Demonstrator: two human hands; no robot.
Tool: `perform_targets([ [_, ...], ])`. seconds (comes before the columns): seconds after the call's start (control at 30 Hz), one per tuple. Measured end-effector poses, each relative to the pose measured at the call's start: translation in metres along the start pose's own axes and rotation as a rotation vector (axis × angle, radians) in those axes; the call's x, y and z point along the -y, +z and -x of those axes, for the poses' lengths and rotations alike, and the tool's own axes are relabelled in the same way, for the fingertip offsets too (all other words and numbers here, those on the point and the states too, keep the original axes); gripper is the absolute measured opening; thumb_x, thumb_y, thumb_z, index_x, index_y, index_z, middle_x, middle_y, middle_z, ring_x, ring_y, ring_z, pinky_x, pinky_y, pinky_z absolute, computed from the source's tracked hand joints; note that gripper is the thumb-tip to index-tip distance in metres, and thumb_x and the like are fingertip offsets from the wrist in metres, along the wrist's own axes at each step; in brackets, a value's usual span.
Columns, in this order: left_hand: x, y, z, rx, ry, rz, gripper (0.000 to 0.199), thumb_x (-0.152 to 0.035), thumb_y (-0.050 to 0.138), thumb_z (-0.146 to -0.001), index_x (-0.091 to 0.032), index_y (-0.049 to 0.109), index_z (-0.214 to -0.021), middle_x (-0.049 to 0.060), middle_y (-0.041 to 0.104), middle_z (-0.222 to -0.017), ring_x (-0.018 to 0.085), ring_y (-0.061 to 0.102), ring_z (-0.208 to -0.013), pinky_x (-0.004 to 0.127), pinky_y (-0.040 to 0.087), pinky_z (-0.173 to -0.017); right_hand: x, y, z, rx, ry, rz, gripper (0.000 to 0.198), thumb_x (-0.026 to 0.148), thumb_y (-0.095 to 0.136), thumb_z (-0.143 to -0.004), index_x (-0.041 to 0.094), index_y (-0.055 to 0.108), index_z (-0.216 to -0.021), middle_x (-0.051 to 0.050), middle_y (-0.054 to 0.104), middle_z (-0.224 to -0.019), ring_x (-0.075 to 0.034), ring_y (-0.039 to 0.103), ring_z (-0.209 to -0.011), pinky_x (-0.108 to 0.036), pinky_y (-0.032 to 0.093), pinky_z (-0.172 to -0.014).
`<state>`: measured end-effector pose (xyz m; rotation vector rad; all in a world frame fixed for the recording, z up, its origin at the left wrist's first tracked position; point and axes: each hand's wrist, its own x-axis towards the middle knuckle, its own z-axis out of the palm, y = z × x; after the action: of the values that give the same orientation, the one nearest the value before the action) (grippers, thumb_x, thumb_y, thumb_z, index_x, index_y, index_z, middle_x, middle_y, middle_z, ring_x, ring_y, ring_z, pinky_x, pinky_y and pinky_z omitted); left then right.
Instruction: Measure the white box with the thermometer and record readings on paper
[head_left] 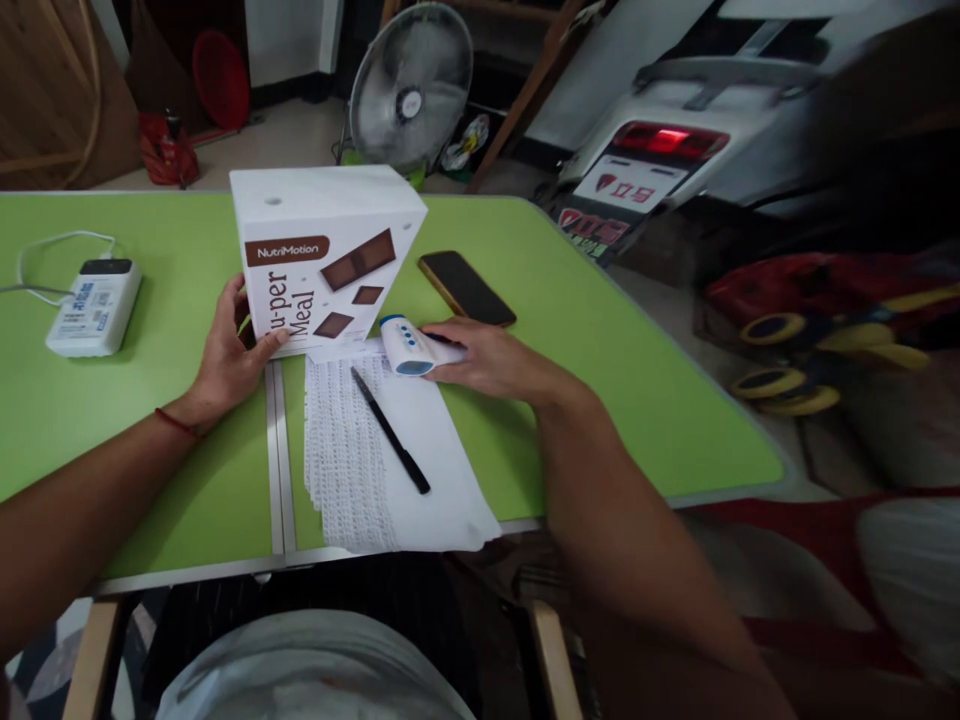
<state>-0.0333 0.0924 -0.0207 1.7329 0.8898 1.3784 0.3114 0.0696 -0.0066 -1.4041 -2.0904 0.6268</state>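
Observation:
A white NutriMotion box (300, 215) with brown bar pictures stands upright on the green table. My left hand (229, 350) grips its lower left corner, thumb across the front face and fingers round the side. My right hand (480, 355) is closed round the handle of a white forehead thermometer (409, 345) with blue buttons, just right of the box's base. Below the box lie papers (442, 490) covered partly in dense handwriting, with a black pen (390, 430) slanting across them. A dark phone (466, 288) in a yellowish case rests just beyond my right hand.
A white power adapter (94, 308) with cables sits on the table's left. Behind the green table (615, 400) stands a fan (411, 95). A scooter (660, 150) with a lit red tail light is at the back right. A metal seam runs beside the papers.

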Motion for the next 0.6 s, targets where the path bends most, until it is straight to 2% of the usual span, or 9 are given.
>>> perform_targets([
  [0.1, -0.001, 0.001, 0.000, 0.009, -0.004, 0.005, 0.070, -0.053, 0.082, -0.080, -0.026, 0.048, -0.136, 0.013, 0.058, -0.142, 0.033, 0.058, -0.134, 0.045, 0.056, -0.109, -0.003, 0.001, 0.001, -0.010, -0.019, 0.020, 0.054, 0.047, 0.085, -0.065, 0.024, 0.077, -0.113, -0.010, 0.077, -0.112, -0.031, 0.070, -0.100, -0.048, 0.056, -0.091],
  [0.23, -0.006, 0.001, -0.001, 0.020, -0.002, -0.021, 0.068, -0.054, 0.080, -0.081, -0.025, 0.050, -0.135, 0.014, 0.059, -0.142, 0.034, 0.054, -0.138, 0.047, 0.054, -0.111, -0.005, 0.003, 0.002, -0.014, -0.050, 0.066, 0.050, 0.049, 0.082, -0.069, 0.024, 0.077, -0.112, -0.011, 0.077, -0.107, -0.031, 0.070, -0.096, -0.047, 0.056, -0.088],
  [0.4, -0.003, 0.000, 0.003, 0.030, -0.012, -0.072, 0.072, -0.057, 0.076, -0.084, -0.028, 0.044, -0.142, 0.012, 0.052, -0.149, 0.033, 0.046, -0.144, 0.049, 0.050, -0.115, 0.002, -0.003, 0.007, 0.026, -0.079, 0.161, 0.045, 0.035, 0.072, -0.074, 0.026, 0.073, -0.118, -0.012, 0.073, -0.115, -0.035, 0.066, -0.109, -0.054, 0.053, -0.098],
  [0.47, 0.000, -0.002, 0.007, -0.004, -0.003, -0.116, 0.076, -0.053, 0.077, -0.084, -0.030, 0.040, -0.146, 0.012, 0.045, -0.154, 0.035, 0.039, -0.148, 0.052, 0.046, -0.117, 0.013, -0.006, 0.012, -0.055, -0.124, 0.180, 0.044, 0.030, 0.069, -0.074, 0.028, 0.070, -0.118, -0.011, 0.071, -0.119, -0.036, 0.063, -0.114, -0.056, 0.052, -0.099],
  [0.53, 0.001, -0.004, 0.011, -0.062, 0.039, -0.209, 0.082, -0.051, 0.079, -0.083, -0.031, 0.037, -0.150, 0.013, 0.037, -0.158, 0.037, 0.032, -0.151, 0.056, 0.041, -0.120, 0.031, -0.007, 0.016, -0.196, -0.195, 0.157, 0.032, 0.028, 0.068, -0.076, 0.028, 0.069, -0.108, -0.010, 0.071, -0.113, -0.033, 0.065, -0.108, -0.052, 0.054, -0.092],
  [0.6, -0.002, -0.007, 0.014, -0.127, 0.135, -0.342, 0.086, -0.052, 0.078, -0.083, -0.031, 0.033, -0.153, 0.013, 0.032, -0.160, 0.039, 0.029, -0.151, 0.059, 0.035, -0.122, 0.052, -0.003, 0.021, -0.261, -0.250, 0.103, 0.012, 0.028, 0.066, -0.082, 0.026, 0.065, -0.094, -0.007, 0.070, -0.091, -0.024, 0.065, -0.081, -0.041, 0.054, -0.071],
])
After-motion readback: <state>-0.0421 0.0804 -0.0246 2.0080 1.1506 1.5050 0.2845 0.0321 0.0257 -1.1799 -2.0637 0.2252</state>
